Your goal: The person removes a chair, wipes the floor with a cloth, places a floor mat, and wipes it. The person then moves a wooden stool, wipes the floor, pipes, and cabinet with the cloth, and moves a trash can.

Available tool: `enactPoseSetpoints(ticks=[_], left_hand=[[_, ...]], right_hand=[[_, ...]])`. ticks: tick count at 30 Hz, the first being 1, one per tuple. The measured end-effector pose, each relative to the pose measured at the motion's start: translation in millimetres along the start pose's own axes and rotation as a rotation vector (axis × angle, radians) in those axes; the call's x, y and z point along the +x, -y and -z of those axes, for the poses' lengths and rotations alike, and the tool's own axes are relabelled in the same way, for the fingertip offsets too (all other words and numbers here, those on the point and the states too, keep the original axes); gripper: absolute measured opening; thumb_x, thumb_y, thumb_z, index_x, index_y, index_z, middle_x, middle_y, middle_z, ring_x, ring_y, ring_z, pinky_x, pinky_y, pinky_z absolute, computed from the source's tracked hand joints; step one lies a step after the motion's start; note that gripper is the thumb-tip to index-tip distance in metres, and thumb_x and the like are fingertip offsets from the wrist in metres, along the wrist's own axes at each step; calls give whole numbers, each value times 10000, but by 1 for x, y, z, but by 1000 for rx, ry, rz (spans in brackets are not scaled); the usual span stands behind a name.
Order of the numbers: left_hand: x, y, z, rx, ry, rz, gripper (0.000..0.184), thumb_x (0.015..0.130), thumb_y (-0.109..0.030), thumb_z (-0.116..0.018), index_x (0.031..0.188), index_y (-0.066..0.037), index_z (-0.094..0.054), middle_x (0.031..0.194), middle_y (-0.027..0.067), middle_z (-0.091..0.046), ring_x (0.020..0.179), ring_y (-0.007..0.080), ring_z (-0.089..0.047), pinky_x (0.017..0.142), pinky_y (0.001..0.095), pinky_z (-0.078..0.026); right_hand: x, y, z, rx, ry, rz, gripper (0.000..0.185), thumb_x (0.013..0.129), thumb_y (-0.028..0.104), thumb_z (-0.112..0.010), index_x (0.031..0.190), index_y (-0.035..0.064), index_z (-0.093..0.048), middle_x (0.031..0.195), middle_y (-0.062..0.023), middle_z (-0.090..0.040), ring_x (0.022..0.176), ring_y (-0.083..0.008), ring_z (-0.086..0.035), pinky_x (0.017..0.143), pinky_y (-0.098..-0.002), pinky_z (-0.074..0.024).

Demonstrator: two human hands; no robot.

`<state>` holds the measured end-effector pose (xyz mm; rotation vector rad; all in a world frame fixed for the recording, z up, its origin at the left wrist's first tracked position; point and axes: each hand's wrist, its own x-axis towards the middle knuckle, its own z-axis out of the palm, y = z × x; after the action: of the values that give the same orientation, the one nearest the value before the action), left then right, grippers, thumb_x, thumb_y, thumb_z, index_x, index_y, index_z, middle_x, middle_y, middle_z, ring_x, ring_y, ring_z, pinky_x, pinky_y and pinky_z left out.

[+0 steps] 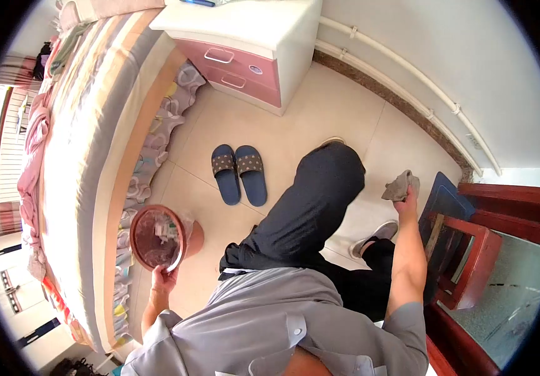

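My left hand (165,277) grips the rim of a reddish-brown trash can (194,239) beside the bed. The can is tilted, and a clear liner with some pale litter shows inside it. Out to the right, my right hand (409,199) is closed around a crumpled grey-brown cloth (400,185), held above the floor near the doorway. On the tiles in front of me lies a pair of dark blue slippers (252,176) with dotted straps.
The bed (88,144) with a ruffled skirt runs along the left. A white and pink nightstand (245,72) stands ahead. White pipes (401,59) follow the right wall. A red wooden stool (470,263) and a dark blue board (442,200) are at the right.
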<state>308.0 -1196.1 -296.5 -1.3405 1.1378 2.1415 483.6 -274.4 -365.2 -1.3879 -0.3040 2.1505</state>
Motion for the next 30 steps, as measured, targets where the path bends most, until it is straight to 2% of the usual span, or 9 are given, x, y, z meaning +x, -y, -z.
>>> enactPoseSetpoints(ticks=[6,9,10,13,16,17,21,23,30], left_hand=[[10,15,61,-232,-11,-2,101,893,-19,-555,928,60,-607,988,166,-701,925,313,-689,935,427,-598],[10,30,58,-212,-23,-44,465,940,-372,-698,1095,58,-614,1062,171,-695,1023,309,-669,934,399,-589],[-7,23,63,35,219,156,652,924,-551,-643,1142,63,-610,1063,198,-693,1064,297,-658,935,379,-576],[-85,16,-17,373,196,633,811,903,-681,-572,1169,85,-600,1060,225,-697,1054,295,-667,892,366,-579],[-47,21,-93,1563,504,487,572,1014,-481,-532,1149,66,-630,995,207,-739,686,235,-710,544,297,-528],[-53,7,-132,1374,871,171,382,995,-324,-562,1042,35,-683,900,172,-751,616,210,-689,448,279,-461],[-105,6,-390,1667,462,-704,169,942,-103,-604,873,33,-676,669,110,-653,590,166,-615,527,338,-483],[-109,1,-492,1540,643,-1636,123,938,-11,-626,1032,16,-701,787,75,-689,703,130,-639,603,289,-502],[-190,84,-791,1535,1343,-2199,186,937,14,-624,1098,-12,-714,822,83,-695,706,152,-666,601,266,-487]], right_hand=[[-7,-11,12,69,59,75,425,1038,363,-504,1348,76,-556,1386,-126,-588,1304,-336,-542,1104,-541,-435],[-30,-16,-5,60,48,108,436,1014,301,-543,1383,70,-530,1437,-137,-544,1335,-328,-514,1123,-555,-408],[-44,-18,-10,45,8,108,442,1026,301,-526,1402,70,-509,1460,-140,-519,1342,-344,-498,1121,-571,-399],[-37,-17,1,148,-87,135,487,1034,384,-523,1443,124,-476,1461,-129,-515,1335,-342,-495,1124,-588,-368],[-65,-24,-11,119,-144,170,476,1042,383,-509,1458,156,-462,1462,-119,-511,1333,-335,-491,1120,-577,-371],[-74,-26,-17,80,-192,162,465,1049,373,-496,1466,170,-454,1463,-112,-509,1335,-330,-486,1120,-573,-370],[-38,-35,-23,48,-165,121,460,1049,374,-497,1464,180,-452,1463,-103,-506,1354,-323,-465,1100,-580,-393],[4,-52,-10,-72,-120,112,486,1019,342,-571,1434,108,-478,1433,-123,-528,1306,-321,-510,1073,-517,-439],[121,-29,-25,-689,-267,349,468,941,168,-677,1350,9,-516,1237,-150,-650,1146,-305,-624,926,-410,-513]])
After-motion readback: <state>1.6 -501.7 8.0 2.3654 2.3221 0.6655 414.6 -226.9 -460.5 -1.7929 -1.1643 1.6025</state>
